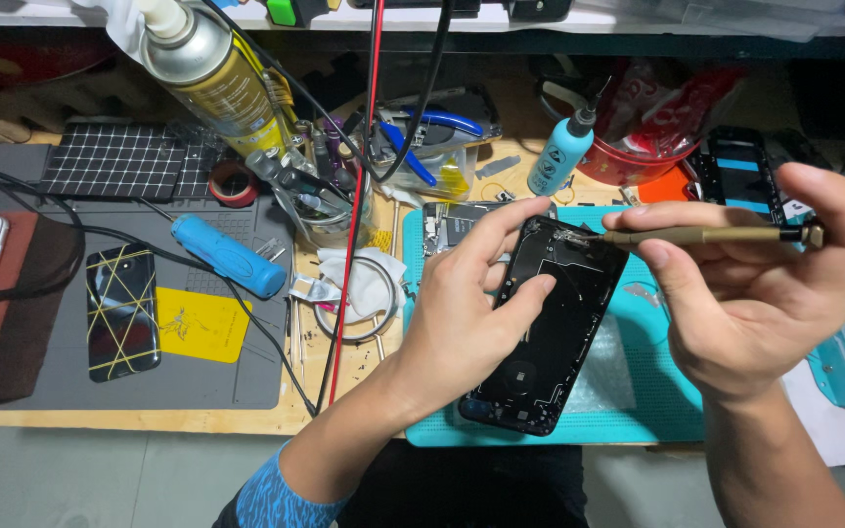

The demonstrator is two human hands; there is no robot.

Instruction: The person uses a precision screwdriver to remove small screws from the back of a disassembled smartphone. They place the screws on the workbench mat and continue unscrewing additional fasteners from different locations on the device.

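We see an opened black phone [550, 323] held tilted above a teal mat [657, 406], its bare inside facing up. The left hand [462, 318] is clamped around its left edge, fingers curled over the top. The right hand [760, 293] pinches a gold screwdriver [701, 236] between thumb and fingers, the tip touching the phone's upper corner. Just behind stands a small blue bottle [559, 154]. Farther left, a grey mat [246, 376] carries a phone back cover [122, 311], a yellow card [201, 324] and a blue tube [227, 256], with a spray can [212, 73] above.

A phone-repair workbench: a grey work mat [246, 381] at nine o'clock, a spray can [209, 73] at eleven, a tool cup [323, 200] near centre, a teal mat [638, 401] at five.
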